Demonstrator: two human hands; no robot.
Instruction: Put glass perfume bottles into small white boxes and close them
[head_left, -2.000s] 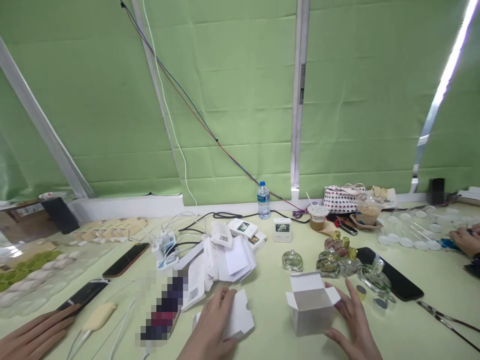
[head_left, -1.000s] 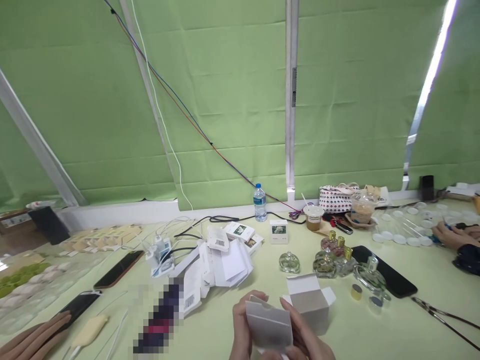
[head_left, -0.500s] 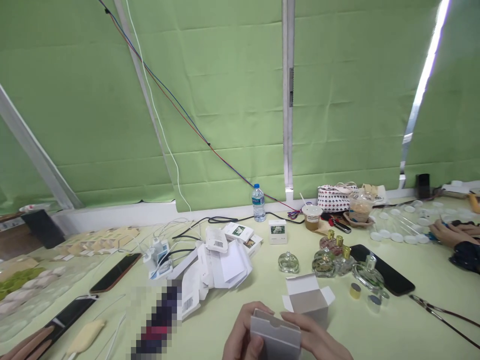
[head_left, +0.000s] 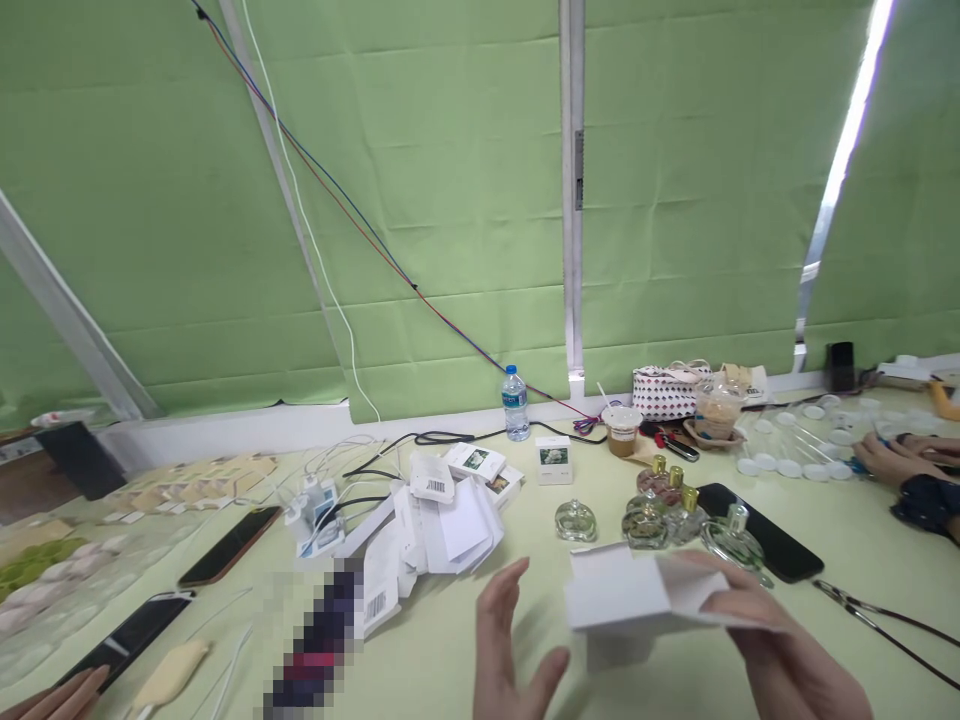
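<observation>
My left hand (head_left: 514, 650) is raised above the table at the lower middle, with thumb and fingers apart and nothing in them. To its right, my right hand (head_left: 765, 625) grips a white box (head_left: 619, 595) by its right end, where flaps stick out. Motion blurs the box, and part of a grey box shows beneath it. Just behind are a clear perfume bottle (head_left: 576, 522) without a cap, and several perfume bottles (head_left: 646, 520) with gold tops. A larger flat bottle (head_left: 733, 545) is partly covered by my right hand.
Left of my hands lies a heap of white cartons (head_left: 450, 530). A water bottle (head_left: 514, 405), a small upright box (head_left: 554, 460) and a drink cup (head_left: 622, 430) stand behind. A phone (head_left: 765, 535) and glasses (head_left: 877, 610) lie right. Other people's hands (head_left: 896, 460) show at the sides.
My hands have moved apart. The left has let go of the grey box and opened; the right has swung right and now holds a white box. The gold cap is no longer visible.
</observation>
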